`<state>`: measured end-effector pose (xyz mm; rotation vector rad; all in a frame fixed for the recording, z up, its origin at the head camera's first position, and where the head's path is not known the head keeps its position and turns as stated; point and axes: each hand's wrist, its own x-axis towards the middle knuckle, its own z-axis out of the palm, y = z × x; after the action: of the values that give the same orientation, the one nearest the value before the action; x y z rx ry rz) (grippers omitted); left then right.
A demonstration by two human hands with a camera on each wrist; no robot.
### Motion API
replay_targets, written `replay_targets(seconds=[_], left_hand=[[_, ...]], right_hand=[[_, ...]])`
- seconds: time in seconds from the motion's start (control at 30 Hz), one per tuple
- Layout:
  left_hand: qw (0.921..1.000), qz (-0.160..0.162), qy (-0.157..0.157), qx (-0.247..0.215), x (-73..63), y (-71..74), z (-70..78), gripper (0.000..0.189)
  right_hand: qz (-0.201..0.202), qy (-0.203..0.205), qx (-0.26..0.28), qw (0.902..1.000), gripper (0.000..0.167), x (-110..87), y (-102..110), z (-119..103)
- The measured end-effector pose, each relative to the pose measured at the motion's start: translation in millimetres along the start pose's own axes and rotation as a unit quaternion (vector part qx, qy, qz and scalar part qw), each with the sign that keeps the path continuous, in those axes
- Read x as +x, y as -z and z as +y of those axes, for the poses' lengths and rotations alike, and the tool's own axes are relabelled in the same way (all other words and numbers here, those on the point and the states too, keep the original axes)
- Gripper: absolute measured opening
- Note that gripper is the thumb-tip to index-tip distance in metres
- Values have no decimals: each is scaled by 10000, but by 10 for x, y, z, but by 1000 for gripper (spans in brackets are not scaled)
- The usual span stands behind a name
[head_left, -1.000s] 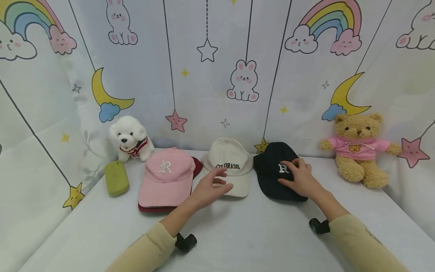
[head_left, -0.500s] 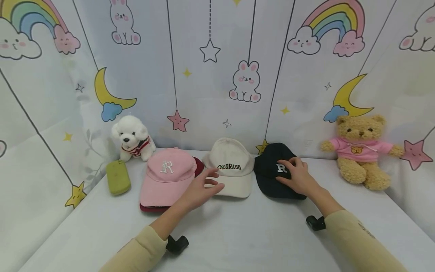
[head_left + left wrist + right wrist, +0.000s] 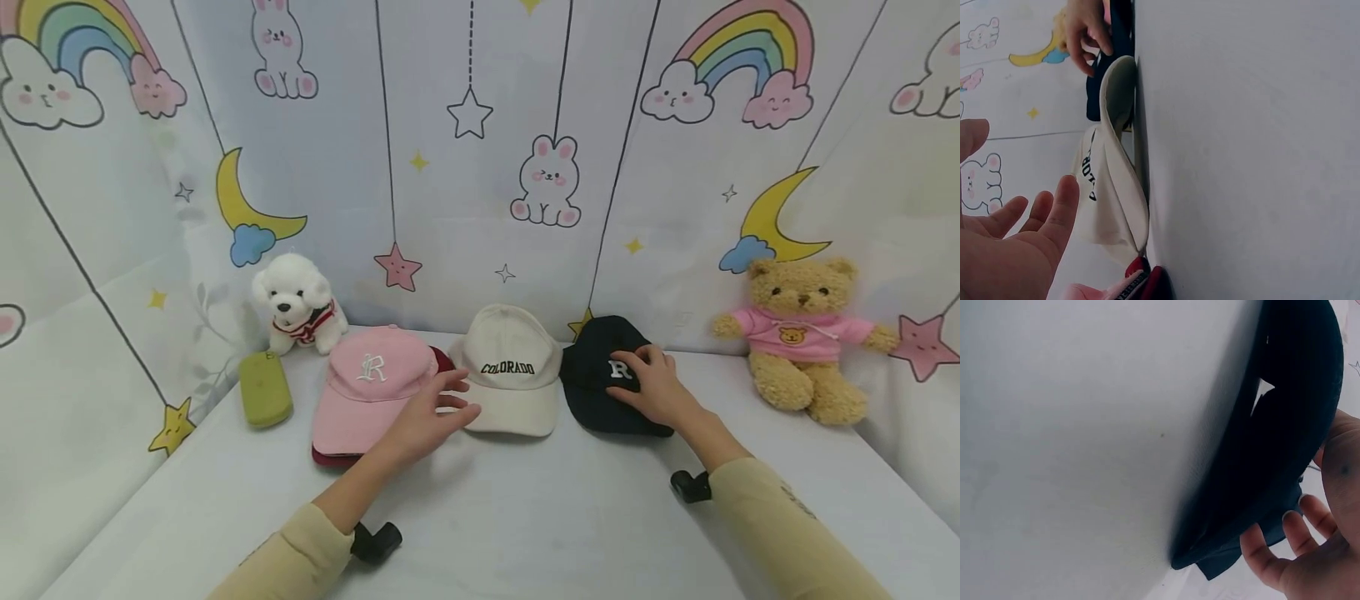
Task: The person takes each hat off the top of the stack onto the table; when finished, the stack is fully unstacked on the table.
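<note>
Just right of the cream cap [image 3: 513, 387]: black cap [image 3: 591, 373], matte cloth, domed crown, curved brim, 1 raised white R [image 3: 620, 370]. Long axis crown-to-brim, brim pointing toward the camera, slightly right. Over its front, right hand [image 3: 663, 392], loosely bent, released; contact unclear. At the cream cap's left edge, left hand [image 3: 427, 417], relaxed, holding nothing. Further left, smooth pink cap [image 3: 367, 396].

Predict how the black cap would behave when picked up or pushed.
The black cap would probably feel stiff at the brim, which holds a curve. Its crown looks like cloth, so may flex. Rolling seems unlikely: it sits crown up.
</note>
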<state>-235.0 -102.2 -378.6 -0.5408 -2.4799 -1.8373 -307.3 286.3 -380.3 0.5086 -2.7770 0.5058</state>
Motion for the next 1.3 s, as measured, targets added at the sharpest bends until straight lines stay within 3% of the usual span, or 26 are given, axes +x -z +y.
replay_targets(seconds=[0.23, 0.47, 0.8, 1.3], left_hand=[[9999, 66, -5, 92, -29, 62, -6, 59], [9996, 147, -30, 234, -40, 145, -33, 58], [9985, 355, 167, 387, -106, 348, -41, 63], [9965, 715, 151, 399, -275, 737, -75, 63]], right_hand=[[-164, -104, 9, 9998, 58, 10, 22, 6], [-46, -28, 85, 9999, 60, 50, 141, -112], [-172, 174, 424, 9988, 64, 219, 203, -581], [-329, 593, 1012, 9926, 71, 527, 7, -1265]])
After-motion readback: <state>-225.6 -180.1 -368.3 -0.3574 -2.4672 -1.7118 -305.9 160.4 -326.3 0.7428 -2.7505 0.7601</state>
